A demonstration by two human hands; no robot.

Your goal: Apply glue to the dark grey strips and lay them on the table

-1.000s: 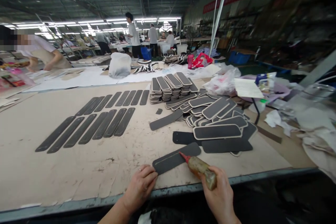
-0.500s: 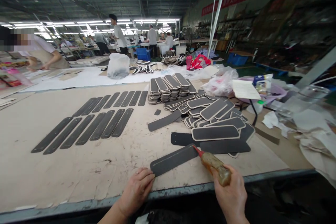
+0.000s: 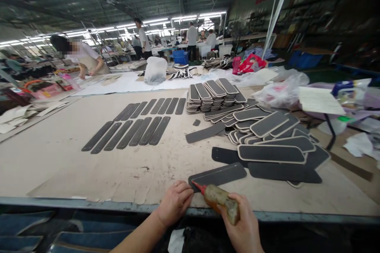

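Observation:
A dark grey strip (image 3: 225, 174) with rounded ends lies at the near edge of the table, a thin pale line running along its far side. At its left end, my left hand (image 3: 177, 201) has its fingers curled together, gripping the strip's near corner. My right hand (image 3: 242, 221) is wrapped round a squeeze bottle (image 3: 218, 198), cloudy and brownish with a red nozzle. The bottle is tilted, and its nozzle tip points at the strip's left end, close to my left fingers. Whether the tip touches the surface I cannot tell.
Two rows of dark strips (image 3: 133, 132) lie to the left. Stacked pale-edged pieces (image 3: 213, 97) and a loose pile (image 3: 268, 124) spread to the right. Plastic bags (image 3: 282, 89) and a paper sheet (image 3: 321, 100) sit beyond. A co-worker (image 3: 86, 57) bends over at far left.
My right hand has carried the bottle from the strip's right end to its left end. My left hand stays at the left end. The camera view has turned left.

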